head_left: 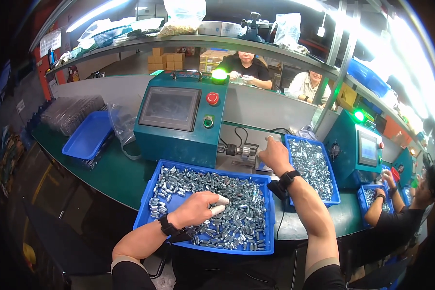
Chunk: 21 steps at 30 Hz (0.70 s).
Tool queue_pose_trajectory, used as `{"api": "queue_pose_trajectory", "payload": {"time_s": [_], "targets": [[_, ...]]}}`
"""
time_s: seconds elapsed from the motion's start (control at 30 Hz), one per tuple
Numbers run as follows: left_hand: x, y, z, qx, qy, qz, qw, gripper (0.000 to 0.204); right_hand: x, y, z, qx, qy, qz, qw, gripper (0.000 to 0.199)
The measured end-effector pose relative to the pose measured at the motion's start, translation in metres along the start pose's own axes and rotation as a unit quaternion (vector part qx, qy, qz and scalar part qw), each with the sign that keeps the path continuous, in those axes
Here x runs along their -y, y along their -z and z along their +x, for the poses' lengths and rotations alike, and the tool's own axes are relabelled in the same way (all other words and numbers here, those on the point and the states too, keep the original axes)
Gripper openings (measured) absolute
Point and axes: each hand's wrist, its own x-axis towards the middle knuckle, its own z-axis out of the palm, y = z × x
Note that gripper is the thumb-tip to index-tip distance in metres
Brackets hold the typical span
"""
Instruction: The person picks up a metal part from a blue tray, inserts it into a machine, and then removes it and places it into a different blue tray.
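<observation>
Green bench — teal control box centre, blue parts tray near, empty blue tray far left — second parts tray right.

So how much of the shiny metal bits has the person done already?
Hard to count. The second blue tray on the right holds a layer of small metal parts, perhaps finished ones. Right now the right hand is up at the teal machine's spindle, and the left hand rests in the front blue plastic tray, which is mostly full, so plenty seems left.

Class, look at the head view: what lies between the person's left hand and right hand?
Small silvery metal parts heaped in the blue tray, between left hand and right hand.
</observation>
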Motion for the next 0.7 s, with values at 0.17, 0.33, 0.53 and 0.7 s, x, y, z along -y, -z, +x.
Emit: {"api": "queue_pose_trajectory", "payload": {"time_s": [0.17, 0.33, 0.53, 0.7], "targets": [[-0.004, 0.004, -0.001, -0.004, -0.001, 0.008, 1.000, 0.024, -0.051, 0.020, -0.016, -0.031, -0.035, 0.006, 0.999, 0.057], [-0.006, 0.004, 0.000, 0.011, 0.015, 0.004, 1.000, 0.025, -0.159, 0.021, -0.044, -0.108, -0.059, -0.026, 0.992, 0.057], [0.006, 0.002, 0.001, 0.011, 0.029, -0.002, 1.000, 0.027, -0.148, 0.014, -0.075, -0.106, -0.039, 0.092, 0.989, 0.051], [0.002, 0.004, 0.006, 0.046, 0.102, -0.015, 0.994, 0.026, -0.069, 0.001, -0.122, -0.078, 0.098, 0.321, 0.939, 0.038]]}}
